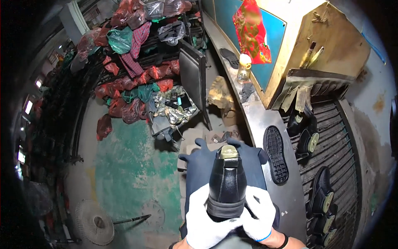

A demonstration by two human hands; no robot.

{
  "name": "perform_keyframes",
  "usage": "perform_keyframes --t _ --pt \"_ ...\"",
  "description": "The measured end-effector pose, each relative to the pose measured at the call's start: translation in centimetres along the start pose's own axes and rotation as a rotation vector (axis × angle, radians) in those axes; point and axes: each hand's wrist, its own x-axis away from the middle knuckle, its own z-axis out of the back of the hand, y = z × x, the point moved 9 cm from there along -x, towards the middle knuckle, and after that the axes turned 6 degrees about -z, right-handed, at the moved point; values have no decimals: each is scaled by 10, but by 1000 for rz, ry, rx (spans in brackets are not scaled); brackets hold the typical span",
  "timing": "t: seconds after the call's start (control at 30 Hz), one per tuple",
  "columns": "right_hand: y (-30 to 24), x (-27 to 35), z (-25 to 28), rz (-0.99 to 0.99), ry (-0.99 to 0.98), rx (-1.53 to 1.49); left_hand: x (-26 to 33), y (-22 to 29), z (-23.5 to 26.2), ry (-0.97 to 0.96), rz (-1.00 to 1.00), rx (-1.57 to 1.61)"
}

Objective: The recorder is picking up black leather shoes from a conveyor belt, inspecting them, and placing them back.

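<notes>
A black leather shoe [228, 184] is held up in front of me, its heel toward me and its dark ridged sole edge at the bottom. A yellowish shoe last [229, 152] sticks out of its top opening, behind the heel's pull tab. My left hand [207, 222], in a white glove, wraps the shoe's left side, with its thumb stretched under the heel. My right hand [258, 212], also gloved in white, closes on the lower right side with curled fingers. The toe is hidden behind the heel. Under the shoe lies a dark blue-grey padded surface [199, 166].
A loose black outsole [276, 155] lies on the metal ledge [292, 203] at right. Beyond it, several black shoes [321, 191] sit on a slatted conveyor [336, 149] leading from a machine housing [319, 50]. A bottle [243, 68] stands farther along the ledge. A fan [94, 222] is at lower left.
</notes>
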Motion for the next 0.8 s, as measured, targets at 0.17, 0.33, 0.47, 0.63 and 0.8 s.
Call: perform_keyframes --t 0.17,0.33,0.47,0.63,0.8 --pt "47 37 -2 -336 -165 -571 4 -12 -5 -145 -74 -369" --pt "137 76 -33 -1207 -145 -1644 35 -8 -43 -362 -544 -561" --pt "176 70 -48 -1110 -256 -1753 70 -43 -88 -874 -787 -718" --pt "209 106 -54 -1158 -93 -1886 -5 -84 -34 -365 -357 -66" --pt "246 140 -51 -1276 24 -1787 -42 -158 -64 -115 50 -194"
